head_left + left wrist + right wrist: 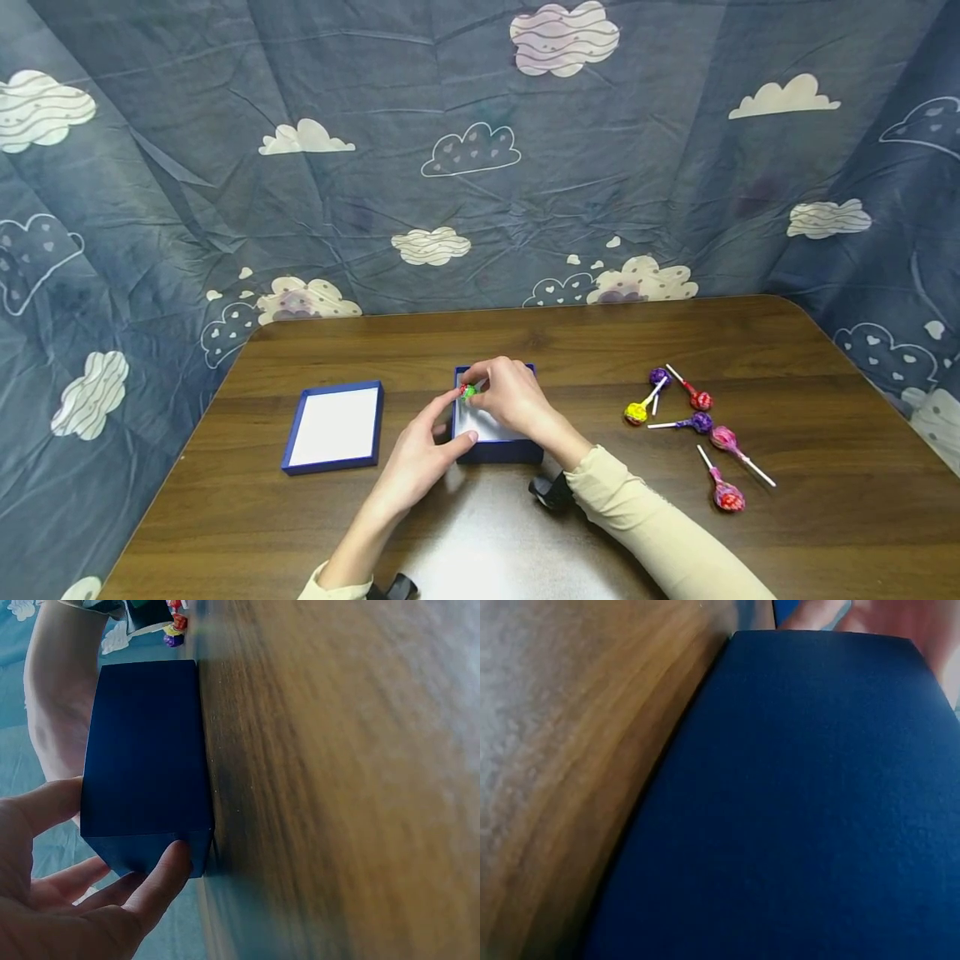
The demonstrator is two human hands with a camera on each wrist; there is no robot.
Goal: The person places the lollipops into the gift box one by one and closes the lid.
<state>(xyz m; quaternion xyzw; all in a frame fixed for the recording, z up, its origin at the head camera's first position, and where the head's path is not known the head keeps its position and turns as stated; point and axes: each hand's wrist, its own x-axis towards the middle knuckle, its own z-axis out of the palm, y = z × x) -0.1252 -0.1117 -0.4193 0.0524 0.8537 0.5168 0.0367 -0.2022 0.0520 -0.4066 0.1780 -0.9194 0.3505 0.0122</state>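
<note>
In the head view a dark blue box [499, 452] with a white inside stands uncovered at the middle of the table. My right hand [510, 393] reaches over it and pinches a green-and-red wrapped lollipop [469, 392] near the box's left wall; no stick is visible. The left hand [416, 458] rests on the box's left front corner, thumb across the front rim and fingers spread along the left side. That contact also shows in the left wrist view, where fingers [161, 881] touch the box [146, 750]. The box front [780, 795] fills most of the right wrist view.
The box's lid [335, 427], white inside with blue edges, lies to the left with its inside up. On the right are several lollipops, among them a yellow lollipop [636, 413], a red lollipop [701, 401] and a pink lollipop [723, 438]. A cloud-patterned curtain [480, 217] hangs behind the wooden table.
</note>
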